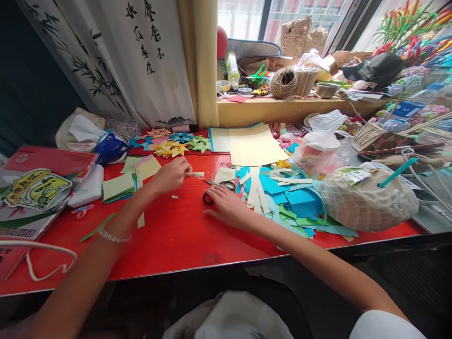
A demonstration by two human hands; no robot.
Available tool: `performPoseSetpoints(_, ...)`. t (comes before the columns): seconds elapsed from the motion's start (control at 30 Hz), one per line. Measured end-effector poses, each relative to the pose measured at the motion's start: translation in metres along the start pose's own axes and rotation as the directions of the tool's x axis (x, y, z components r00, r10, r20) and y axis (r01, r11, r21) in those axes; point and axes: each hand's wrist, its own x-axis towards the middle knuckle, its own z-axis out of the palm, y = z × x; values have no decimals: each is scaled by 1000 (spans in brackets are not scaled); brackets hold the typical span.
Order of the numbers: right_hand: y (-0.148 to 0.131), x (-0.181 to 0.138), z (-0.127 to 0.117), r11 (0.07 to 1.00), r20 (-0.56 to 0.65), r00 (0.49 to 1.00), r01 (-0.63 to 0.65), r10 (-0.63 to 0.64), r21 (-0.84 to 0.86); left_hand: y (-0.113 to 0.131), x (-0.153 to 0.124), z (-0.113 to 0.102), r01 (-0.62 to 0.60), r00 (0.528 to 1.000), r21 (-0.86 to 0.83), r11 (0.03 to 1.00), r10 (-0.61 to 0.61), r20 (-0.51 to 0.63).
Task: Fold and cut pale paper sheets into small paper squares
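My left hand (pixel 173 175) is closed in a pinch on a small cream paper strip (pixel 196 174) above the red table. My right hand (pixel 228 205) rests palm down by the black-handled scissors (pixel 229 186), its fingers over one handle loop and its thumb apart. The scissor blades point up and to the left. Just behind them lies a pale folded paper piece (pixel 224 174). Cream paper strips (pixel 254 190) and blue paper (pixel 300 202) are heaped right of my right hand. A tiny white scrap (pixel 174 197) lies on the table between my arms.
Folded paper stars (pixel 173 148) lie at the back, beside a large cream sheet (pixel 256 143). Left stands a stack of pale green paper (pixel 118 187). A net-wrapped coconut with a straw (pixel 369 202) sits at right, near a plastic-wrapped cup (pixel 318 148). The red table (pixel 169 249) ends at the front edge.
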Motion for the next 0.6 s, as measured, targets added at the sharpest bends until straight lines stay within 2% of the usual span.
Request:
performPoseSetpoints(0.1,-18,0,7,993,3,994,112,-112,-46,21,31,6,-47,997,-94,994,53,64)
performPoseSetpoints(0.2,-30,-2,11,974,8,978,209,-209,-88,40,55,27,-71,982,-162,984,98,163)
performPoseSetpoints(0.33,-39,-9,9,964,13,972,235,-235,-124,42,70,49,-15,968,-146,989,51,247)
performPoseSetpoints(0.4,-42,-12,6,962,25,972,235,-234,-136,37,74,50,14,957,-128,992,23,288)
performPoseSetpoints(0.6,-48,-19,-4,967,85,972,229,-220,-114,26,88,35,34,913,-120,992,18,408)
